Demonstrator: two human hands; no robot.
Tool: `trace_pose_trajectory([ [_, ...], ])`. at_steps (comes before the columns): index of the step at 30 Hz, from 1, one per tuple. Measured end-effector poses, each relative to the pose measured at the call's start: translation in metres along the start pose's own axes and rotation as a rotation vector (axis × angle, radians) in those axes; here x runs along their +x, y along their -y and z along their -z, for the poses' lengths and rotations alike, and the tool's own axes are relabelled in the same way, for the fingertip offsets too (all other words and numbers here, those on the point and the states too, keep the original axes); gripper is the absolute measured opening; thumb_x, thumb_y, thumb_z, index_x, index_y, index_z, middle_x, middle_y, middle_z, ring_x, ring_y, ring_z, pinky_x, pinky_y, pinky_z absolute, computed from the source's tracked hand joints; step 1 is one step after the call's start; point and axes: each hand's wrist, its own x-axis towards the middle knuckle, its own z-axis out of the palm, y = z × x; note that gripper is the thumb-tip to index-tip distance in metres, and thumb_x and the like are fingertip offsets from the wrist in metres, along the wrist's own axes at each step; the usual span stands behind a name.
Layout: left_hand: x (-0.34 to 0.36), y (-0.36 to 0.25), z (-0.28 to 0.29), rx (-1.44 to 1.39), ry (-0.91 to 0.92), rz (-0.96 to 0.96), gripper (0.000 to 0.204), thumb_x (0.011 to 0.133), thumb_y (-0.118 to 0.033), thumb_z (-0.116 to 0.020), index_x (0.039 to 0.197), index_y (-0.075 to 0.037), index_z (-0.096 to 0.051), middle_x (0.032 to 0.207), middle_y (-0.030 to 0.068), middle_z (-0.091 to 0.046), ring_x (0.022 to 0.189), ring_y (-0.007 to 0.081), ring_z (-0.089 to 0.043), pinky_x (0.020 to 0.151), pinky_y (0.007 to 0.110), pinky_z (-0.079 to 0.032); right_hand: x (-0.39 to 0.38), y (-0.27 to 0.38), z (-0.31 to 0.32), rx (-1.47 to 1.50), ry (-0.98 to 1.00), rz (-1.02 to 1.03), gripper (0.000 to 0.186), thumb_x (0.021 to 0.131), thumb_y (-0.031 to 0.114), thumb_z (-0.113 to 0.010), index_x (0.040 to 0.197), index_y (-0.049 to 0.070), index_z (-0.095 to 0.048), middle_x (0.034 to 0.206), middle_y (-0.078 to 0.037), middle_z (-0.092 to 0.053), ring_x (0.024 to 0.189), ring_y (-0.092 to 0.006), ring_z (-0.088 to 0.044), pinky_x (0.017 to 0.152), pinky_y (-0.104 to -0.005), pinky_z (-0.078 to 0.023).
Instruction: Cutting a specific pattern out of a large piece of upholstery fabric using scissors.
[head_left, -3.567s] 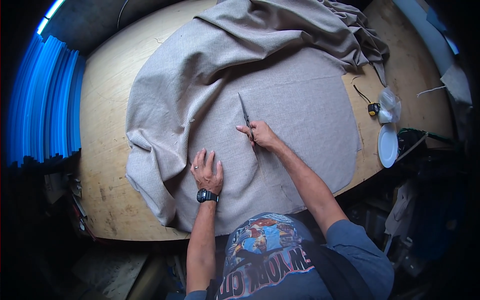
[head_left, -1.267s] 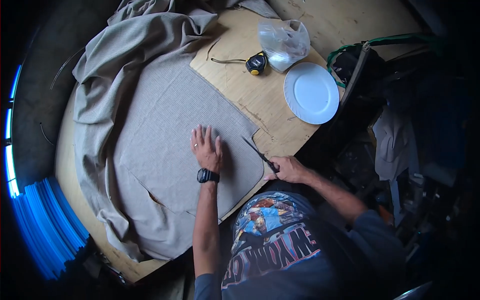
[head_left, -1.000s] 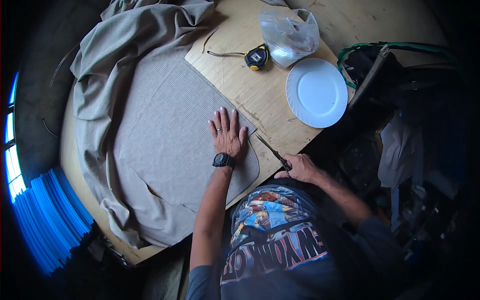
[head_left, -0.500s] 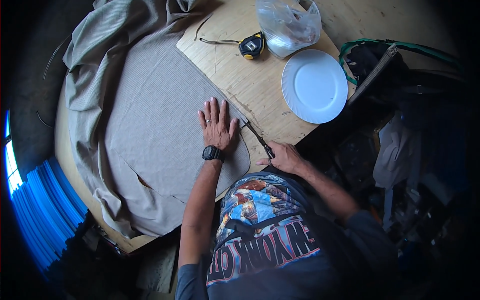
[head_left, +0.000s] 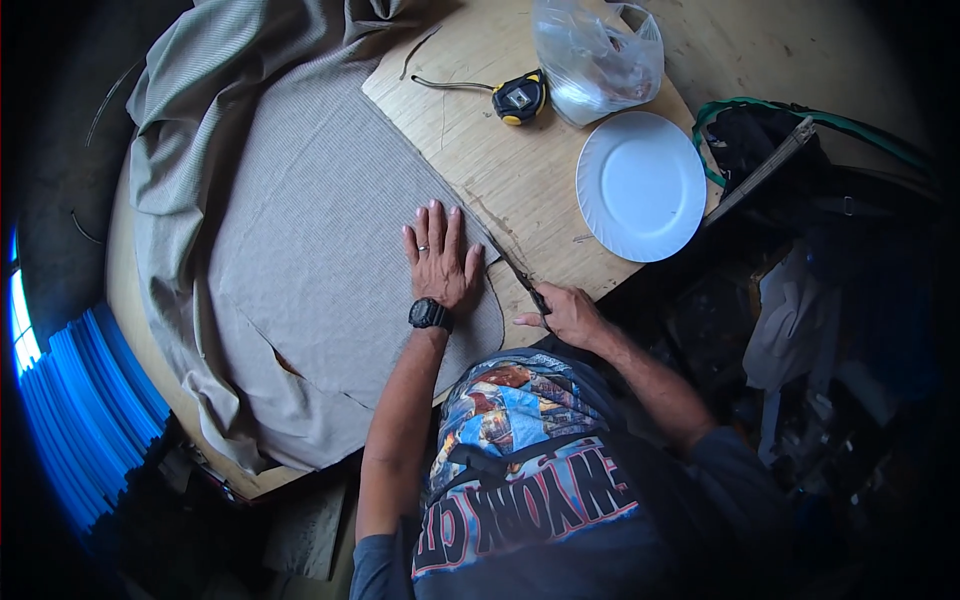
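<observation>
A beige ribbed fabric (head_left: 300,180) lies on the wooden tabletop (head_left: 480,150), bunched in loose folds along the left, with a short slit in its lower part. My left hand (head_left: 440,262), wearing a ring and a black watch, presses flat on the fabric near its right edge, fingers extended. My right hand (head_left: 564,312) grips long dark scissors (head_left: 518,268) at the handles; their blades lie along the fabric's edge at the right corner, just beside my left fingers. Whether they are parted is too small to tell.
A black-and-yellow tape measure (head_left: 519,97), a clear plastic bag (head_left: 600,70) and a white plate (head_left: 640,185) sit on the wood at upper right. A black bag (head_left: 760,160) with a green strap lies beyond. Blue long strips (head_left: 90,400) are stacked at lower left; dark clutter fills the lower right.
Earlier the scissors pointed up over the middle of the fabric; now they reach the right corner's edge. My left hand has moved right and up toward that corner. The view has turned rightward.
</observation>
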Motion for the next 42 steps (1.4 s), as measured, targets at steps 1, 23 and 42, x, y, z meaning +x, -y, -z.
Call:
trace_pose_trajectory([
  [1,0.000,0.000,0.000,-0.003,-0.018,0.006,0.065,0.095,-0.043,-0.052,0.149,-0.010,-0.040,0.160,0.0161,-0.024,0.150,0.0344,-0.014,0.121,0.053,-0.004,0.001,0.000,0.001,0.011,-0.007,0.027,0.059,0.077,0.055,-0.077,0.086,0.000,-0.058,0.067,-0.016,-0.059,0.065,-0.0345,-0.060,0.064,-0.0446,-0.048],
  [23,0.000,0.000,0.001,-0.026,-0.029,0.002,0.069,0.094,-0.041,-0.052,0.150,-0.005,-0.035,0.160,0.0155,-0.025,0.150,0.0334,-0.015,0.121,0.052,-0.004,0.016,0.015,0.003,-0.010,-0.034,0.067,0.055,0.078,0.050,-0.078,0.087,-0.001,-0.059,0.064,-0.014,-0.056,0.062,-0.0318,-0.056,0.060,-0.0441,-0.045],
  [42,0.001,0.003,-0.001,-0.023,-0.001,0.007,0.071,0.094,-0.043,-0.052,0.150,-0.003,-0.033,0.160,0.0144,-0.025,0.150,0.0322,-0.015,0.122,0.052,-0.006,0.051,0.011,-0.010,-0.153,-0.204,0.186,0.060,0.076,0.054,-0.078,0.081,-0.002,-0.056,0.066,-0.018,-0.058,0.065,-0.0363,-0.061,0.060,-0.0447,-0.047],
])
